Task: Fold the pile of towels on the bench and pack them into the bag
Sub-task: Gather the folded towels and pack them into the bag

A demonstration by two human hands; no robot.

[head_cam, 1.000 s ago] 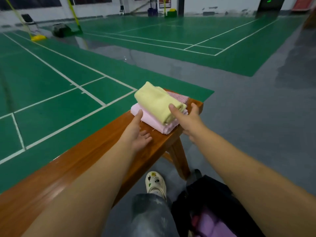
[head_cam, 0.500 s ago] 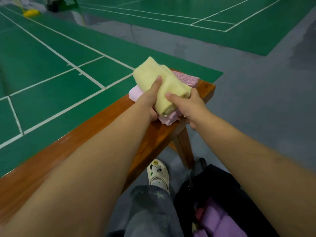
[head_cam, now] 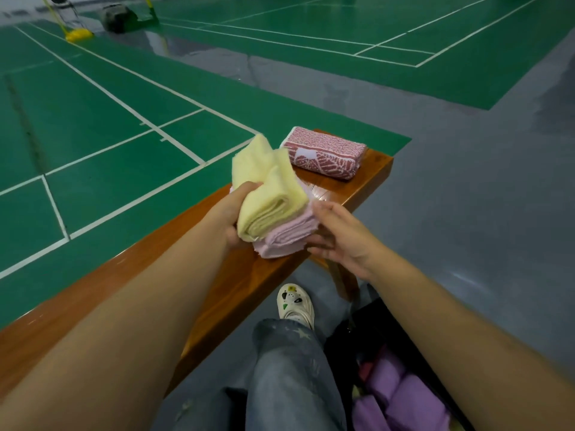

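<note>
A folded yellow towel (head_cam: 267, 191) lies on top of a folded pale pink towel (head_cam: 287, 236), and both are lifted off the wooden bench (head_cam: 242, 281). My left hand (head_cam: 231, 213) grips the stack from the left, thumb over the yellow towel. My right hand (head_cam: 339, 241) supports the pink towel from the right and below, fingers nearly straight. A folded red-and-white patterned towel (head_cam: 325, 154) stays on the bench's far end. The black bag (head_cam: 367, 334) sits on the floor at lower right, with purple towels (head_cam: 398, 396) inside.
The bench runs from lower left to its end near the patterned towel. My jeans leg (head_cam: 289, 377) and white shoe (head_cam: 294, 301) are between bench and bag. Green court floor lies left, grey floor right.
The yellow and pink towels have been lifted together off the bench toward me. The patterned towel, formerly partly under them, now lies uncovered. My left hand moved from the bench onto the stack.
</note>
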